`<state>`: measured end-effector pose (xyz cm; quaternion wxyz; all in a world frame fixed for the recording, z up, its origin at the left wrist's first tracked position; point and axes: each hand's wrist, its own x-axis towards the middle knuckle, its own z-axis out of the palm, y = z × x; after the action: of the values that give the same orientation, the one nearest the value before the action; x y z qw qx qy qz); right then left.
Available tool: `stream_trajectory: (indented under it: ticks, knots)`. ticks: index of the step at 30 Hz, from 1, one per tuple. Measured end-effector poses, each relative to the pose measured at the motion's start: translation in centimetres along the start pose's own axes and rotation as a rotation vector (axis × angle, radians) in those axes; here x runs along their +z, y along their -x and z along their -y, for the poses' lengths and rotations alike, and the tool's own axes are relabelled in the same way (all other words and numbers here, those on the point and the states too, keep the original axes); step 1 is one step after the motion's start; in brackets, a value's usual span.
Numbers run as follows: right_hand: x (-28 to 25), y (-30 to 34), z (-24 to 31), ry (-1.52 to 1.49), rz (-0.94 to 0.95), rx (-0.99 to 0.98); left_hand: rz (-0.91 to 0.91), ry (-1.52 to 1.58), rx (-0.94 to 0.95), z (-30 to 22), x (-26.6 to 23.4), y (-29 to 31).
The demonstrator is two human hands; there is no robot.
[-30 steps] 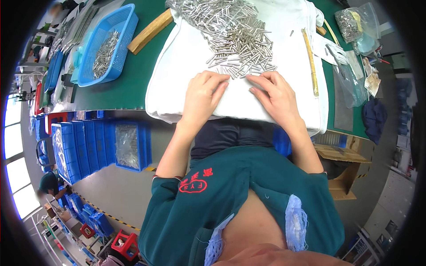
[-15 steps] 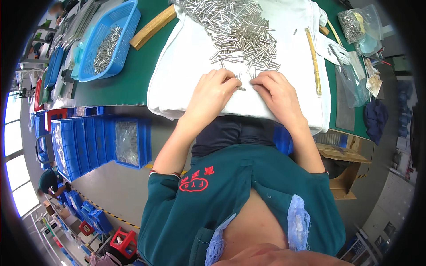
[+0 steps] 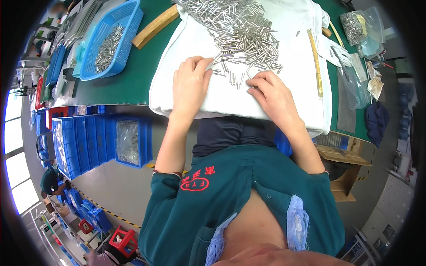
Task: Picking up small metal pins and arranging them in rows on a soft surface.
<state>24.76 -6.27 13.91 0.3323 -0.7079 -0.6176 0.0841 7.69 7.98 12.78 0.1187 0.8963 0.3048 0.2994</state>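
Observation:
A large heap of short silvery metal pins (image 3: 248, 37) lies on a white cloth (image 3: 177, 95) in front of me. A small row of pins (image 3: 235, 80) sits apart from it, between my hands. My left hand (image 3: 190, 86) is at the heap's lower left edge, thumb and forefinger apart, with a couple of loose pins (image 3: 216, 71) by the fingertips. Right of the small row, my right hand (image 3: 274, 95) has its thumb and forefinger bent together on what looks like a pin, mostly hidden by the fingers.
A blue basket (image 3: 130, 40) with more pins stands at the left on the green table (image 3: 120, 91), beside a wooden bar (image 3: 155, 27). A bamboo stick (image 3: 316, 62) lies on the cloth at right. Beyond are a glove (image 3: 333, 53) and a bag of small metal parts (image 3: 353, 29).
My left hand has moved left and slightly away from me, its fingers parting from the small row, which now shows between the hands. My right hand has shifted slightly left.

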Motion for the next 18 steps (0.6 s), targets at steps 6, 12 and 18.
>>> stream_trajectory:
  ticks: [6, 12, 18]
  knots:
    - [-0.6, 0.3, 0.7, -0.035, 0.072, 0.084, 0.146, 0.187, 0.108, -2.4, 0.7, 0.5]
    - [-0.4, 0.7, 0.4, -0.028, 0.058, 0.063, 0.216, 0.144, 0.224, -2.5, 0.2, 1.3]
    - [-0.2, -0.1, 0.7, -0.017, 0.05, 0.096, 0.186, 0.24, 0.132, -2.7, 0.8, 0.4]
